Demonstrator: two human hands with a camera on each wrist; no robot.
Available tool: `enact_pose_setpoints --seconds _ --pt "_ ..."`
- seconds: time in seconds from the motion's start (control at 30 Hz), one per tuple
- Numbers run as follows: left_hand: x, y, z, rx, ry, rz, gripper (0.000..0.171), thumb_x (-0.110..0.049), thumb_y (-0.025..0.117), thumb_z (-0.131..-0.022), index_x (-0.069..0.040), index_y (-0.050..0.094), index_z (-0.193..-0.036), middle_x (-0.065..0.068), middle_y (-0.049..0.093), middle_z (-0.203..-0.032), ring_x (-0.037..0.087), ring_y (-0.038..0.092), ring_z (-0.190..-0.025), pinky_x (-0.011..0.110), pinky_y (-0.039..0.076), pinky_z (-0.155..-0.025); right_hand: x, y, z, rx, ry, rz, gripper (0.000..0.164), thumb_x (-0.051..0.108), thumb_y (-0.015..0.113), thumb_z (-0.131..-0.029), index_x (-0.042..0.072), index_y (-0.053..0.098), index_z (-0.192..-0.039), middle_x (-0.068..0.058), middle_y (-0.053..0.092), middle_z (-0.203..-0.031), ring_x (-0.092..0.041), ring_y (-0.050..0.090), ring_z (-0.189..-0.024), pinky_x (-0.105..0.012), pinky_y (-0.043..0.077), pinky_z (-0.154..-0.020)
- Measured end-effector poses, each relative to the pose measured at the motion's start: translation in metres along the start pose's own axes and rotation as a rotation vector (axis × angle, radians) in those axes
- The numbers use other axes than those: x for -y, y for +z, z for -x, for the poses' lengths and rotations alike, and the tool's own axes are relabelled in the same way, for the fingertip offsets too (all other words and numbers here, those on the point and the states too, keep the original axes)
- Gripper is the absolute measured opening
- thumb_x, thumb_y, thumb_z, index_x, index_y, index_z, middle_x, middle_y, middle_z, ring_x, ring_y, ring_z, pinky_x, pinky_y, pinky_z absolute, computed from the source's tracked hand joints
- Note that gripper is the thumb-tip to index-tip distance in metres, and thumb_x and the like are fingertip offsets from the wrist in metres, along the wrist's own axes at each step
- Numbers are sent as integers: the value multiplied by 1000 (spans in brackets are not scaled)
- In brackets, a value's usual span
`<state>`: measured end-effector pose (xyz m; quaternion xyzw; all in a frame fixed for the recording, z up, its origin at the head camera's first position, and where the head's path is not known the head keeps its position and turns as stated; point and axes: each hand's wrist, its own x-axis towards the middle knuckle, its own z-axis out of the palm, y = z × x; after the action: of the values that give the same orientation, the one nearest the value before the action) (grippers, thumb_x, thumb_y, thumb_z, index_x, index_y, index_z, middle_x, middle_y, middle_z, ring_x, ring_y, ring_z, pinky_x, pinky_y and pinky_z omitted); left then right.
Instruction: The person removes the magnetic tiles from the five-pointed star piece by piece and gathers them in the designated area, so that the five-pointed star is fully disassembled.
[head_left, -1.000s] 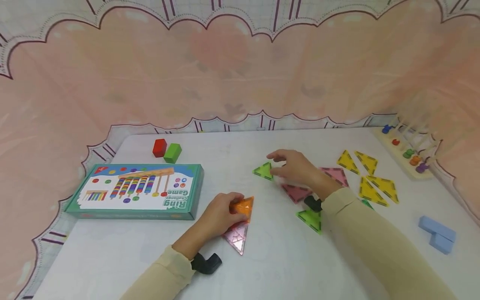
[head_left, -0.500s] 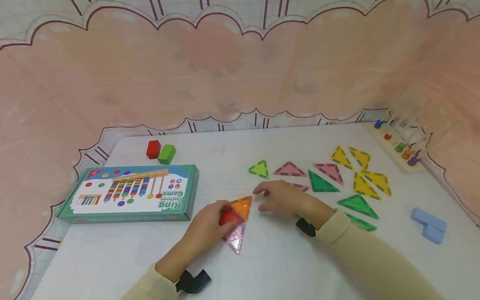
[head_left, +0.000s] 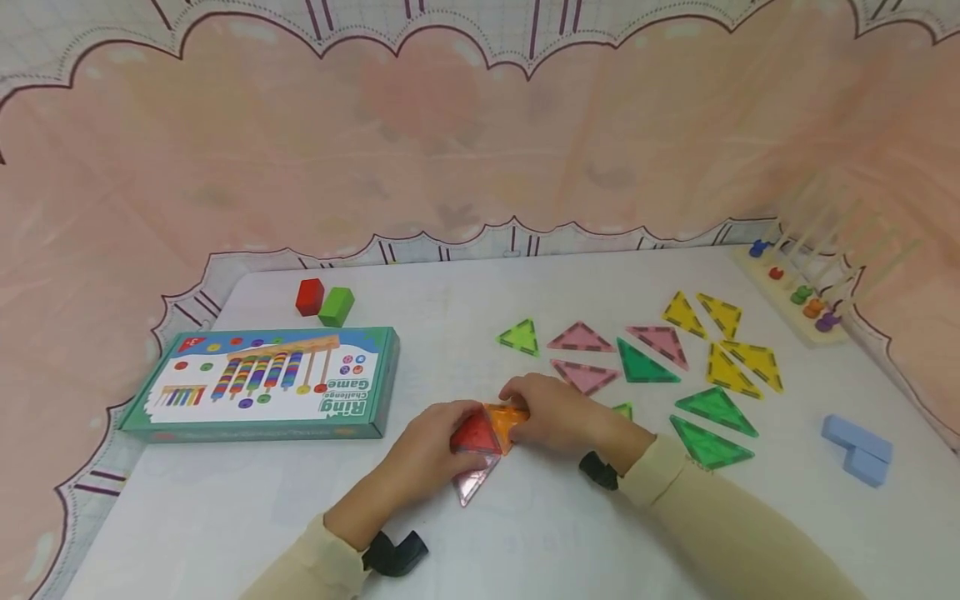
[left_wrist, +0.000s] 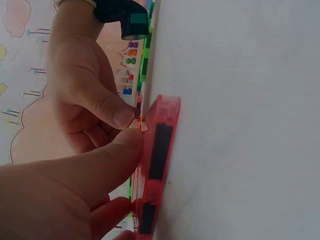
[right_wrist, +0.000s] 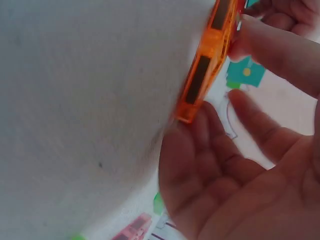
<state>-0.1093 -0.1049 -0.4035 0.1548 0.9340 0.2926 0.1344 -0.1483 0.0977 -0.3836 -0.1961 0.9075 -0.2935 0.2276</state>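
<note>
Three triangular magnetic tiles lie edge to edge between my hands: a red tile (head_left: 476,434), an orange tile (head_left: 504,422) and a pale pink tile (head_left: 471,487). My left hand (head_left: 429,447) holds the red tile from the left, its thumb across where red meets pink. From the right, my right hand (head_left: 561,414) pinches the orange tile, covering its outer corner. In the right wrist view, the orange tile (right_wrist: 204,65) shows its dark magnet strips, with fingers at its lower corner. The left wrist view has the left thumb (left_wrist: 107,165) against a reddish tile edge (left_wrist: 161,135).
Pink (head_left: 580,337), dark green (head_left: 643,362), light green (head_left: 521,337) and yellow (head_left: 683,315) triangle tiles lie loose at right. A ring game box (head_left: 262,383) lies at left. Red (head_left: 310,297) and green (head_left: 336,307) blocks, blue blocks (head_left: 858,450) and a peg board (head_left: 791,292) stand farther out.
My right hand has come left and down from beside the light green tile and taken hold of the orange tile. The joined tiles have turned slightly; my left hand stays on them.
</note>
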Motion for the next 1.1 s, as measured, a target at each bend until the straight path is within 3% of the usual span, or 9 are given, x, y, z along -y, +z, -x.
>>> enact_pose_setpoints --seconds 0.23,0.53,0.7,0.93,1.1 --pt "0 -2 3 -58 -1 -51 62 -39 74 -70 -22 50 -125 -2 51 -119 20 42 -111 41 39 -89 3 4 0 13 13 -23 40 22 69 -77 16 54 -114 3 52 -103 -13 47 -93 -30 44 -82" --pt "1 -1 3 -38 -10 -33 63 -41 73 -71 -23 49 -126 -4 50 -121 18 42 -111 41 38 -90 -6 -8 3 -6 31 -119 17 16 60 -82 23 61 -98 7 54 -96 -16 49 -88 -32 44 -77" --pt "1 -1 2 -26 -21 -33 63 -40 73 -71 -23 48 -127 -4 49 -122 18 42 -112 40 39 -89 -15 -26 1 -66 98 -100 21 16 62 -81 26 62 -100 8 54 -98 -16 49 -87 -31 44 -76" --pt "0 -1 2 -14 -26 -33 63 -39 73 -71 -22 48 -127 -3 50 -122 18 42 -112 39 40 -88 -22 -30 -12 -124 108 -82 29 15 63 -81 20 59 -110 3 54 -107 -16 49 -93 -34 43 -84" --pt "0 -2 2 -15 -31 -36 64 -40 73 -71 -22 49 -127 -3 51 -117 17 43 -107 36 43 -83 -25 -33 -12 -212 97 -64 35 17 61 -85 17 55 -119 0 51 -117 -19 50 -102 -37 44 -85"
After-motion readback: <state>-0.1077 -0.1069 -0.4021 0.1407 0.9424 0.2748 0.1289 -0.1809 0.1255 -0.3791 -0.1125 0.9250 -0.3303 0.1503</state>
